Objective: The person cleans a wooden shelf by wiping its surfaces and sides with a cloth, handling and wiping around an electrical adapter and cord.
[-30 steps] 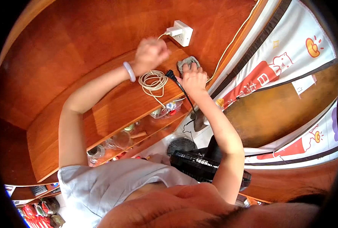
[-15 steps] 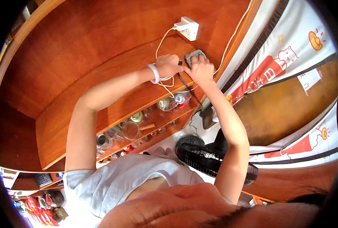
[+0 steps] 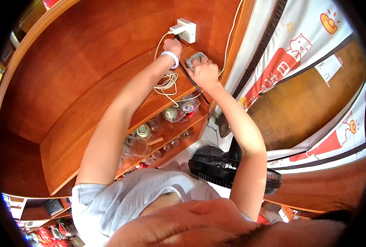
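Observation:
My left hand (image 3: 173, 46), with a pale bangle at the wrist, is closed around a black plug (image 3: 177, 38), mostly hidden by the fingers, just below the white wall socket (image 3: 188, 31). From beside that hand a black power cord (image 3: 194, 84) slants down over the shelf's front edge. My right hand (image 3: 204, 74) rests on a grey cloth (image 3: 196, 58) at the shelf's right end, fingers bent over it. A white adapter (image 3: 176, 29) sits in the socket, and its white cable (image 3: 166, 84) lies in loose coils on the wooden shelf (image 3: 109, 107).
Glass jars (image 3: 139, 146) and a bagged bundle (image 3: 175, 113) stand on the lower shelf. A black fan (image 3: 216, 166) is on the floor below my right arm. A printed curtain (image 3: 273, 74) hangs at the right, and a white cable (image 3: 231, 37) runs down the cabinet's side.
My left hand has moved up and away from my right hand to the wall socket, carrying the black plug. My right hand stays at the cloth. The view has shifted slightly.

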Demonstrator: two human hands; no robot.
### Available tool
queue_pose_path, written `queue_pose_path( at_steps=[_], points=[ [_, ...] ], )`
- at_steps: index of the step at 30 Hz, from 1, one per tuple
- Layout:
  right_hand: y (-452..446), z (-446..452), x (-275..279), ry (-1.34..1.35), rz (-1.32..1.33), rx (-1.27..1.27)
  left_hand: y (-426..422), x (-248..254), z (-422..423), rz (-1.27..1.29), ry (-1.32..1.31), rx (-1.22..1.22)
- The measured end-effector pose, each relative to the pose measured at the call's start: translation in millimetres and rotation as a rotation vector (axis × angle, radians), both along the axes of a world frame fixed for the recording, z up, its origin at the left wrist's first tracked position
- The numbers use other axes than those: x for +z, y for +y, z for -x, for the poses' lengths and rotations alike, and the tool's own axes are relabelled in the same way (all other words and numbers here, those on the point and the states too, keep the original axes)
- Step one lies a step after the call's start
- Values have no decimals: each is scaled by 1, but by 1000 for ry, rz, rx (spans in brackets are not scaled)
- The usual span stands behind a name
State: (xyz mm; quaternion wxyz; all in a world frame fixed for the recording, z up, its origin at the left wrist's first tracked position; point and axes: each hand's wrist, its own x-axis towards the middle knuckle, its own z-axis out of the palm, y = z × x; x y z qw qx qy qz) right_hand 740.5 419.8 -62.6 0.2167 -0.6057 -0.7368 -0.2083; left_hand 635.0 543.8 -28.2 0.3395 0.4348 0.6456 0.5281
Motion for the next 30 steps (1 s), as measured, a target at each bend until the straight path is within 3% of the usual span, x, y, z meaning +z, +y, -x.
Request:
queue_pose_path(
  at_steps=[6,8,16,17,22,24,30],
  points=[
    [-1,0,-1,29,-7,16,18,0,3,-29,128,26],
    [1,-2,-3,50,-151,71,41,-14,3,-4,89,-17],
    [0,-1,-2,58,-163,81,40,-11,2,-215,272,45],
    [1,-1,-2,63,-159,81,46,-19,6,-378,311,-8],
    [-3,-1,1,68,-131,74,44,-20,-8,-443,151,81],
    [-3,0,2,101,-116,72,50,-25,-10,-436,-52,59],
    [3,-2,-5,162,-149,167,52,-35,-17,-408,-53,52]
  ],
)
